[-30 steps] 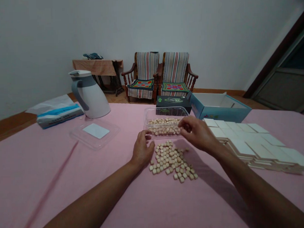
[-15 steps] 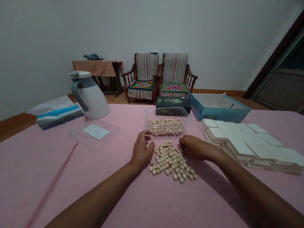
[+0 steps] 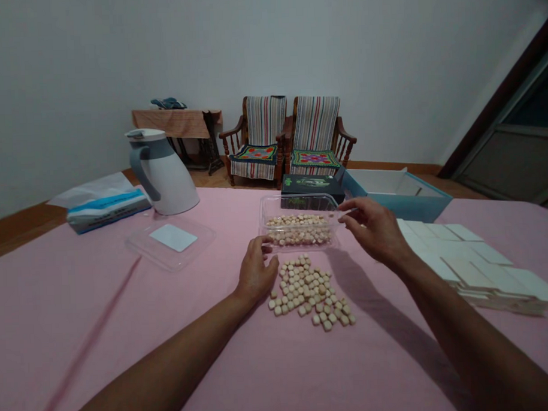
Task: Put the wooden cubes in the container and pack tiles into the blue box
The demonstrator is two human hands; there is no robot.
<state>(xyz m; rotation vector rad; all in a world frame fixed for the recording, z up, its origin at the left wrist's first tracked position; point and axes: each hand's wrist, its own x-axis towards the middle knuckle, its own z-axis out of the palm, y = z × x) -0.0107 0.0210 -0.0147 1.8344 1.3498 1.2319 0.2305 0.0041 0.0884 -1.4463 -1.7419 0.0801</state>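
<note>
Small pale wooden cubes (image 3: pixel 299 288) lie loosely spread on the pink tablecloth. Behind them stands a clear plastic container (image 3: pixel 296 202), partly filled with more such cubes. My left hand (image 3: pixel 257 271) rests on the cloth at the container's front left corner, thumb and fingers apart, beside the loose cubes. At the container's right rim is my right hand (image 3: pixel 377 230), raised, with its thumb and fingertips apart and nothing visible between them. Whether the fingertips touch the rim cannot be told.
Stacks of white square tiles (image 3: pixel 464 259) lie on the right. A blue box (image 3: pixel 400 202) and a black box (image 3: pixel 311 183) stand behind. Leftward are a clear lid (image 3: pixel 138 240) with a white card (image 3: pixel 173 238), a white jug (image 3: pixel 172 185) and a tissue pack (image 3: pixel 107 211).
My right hand has gone from the right edge of the loose cubes up and back to the container's right rim, and its fingers have parted. My left hand stays put.
</note>
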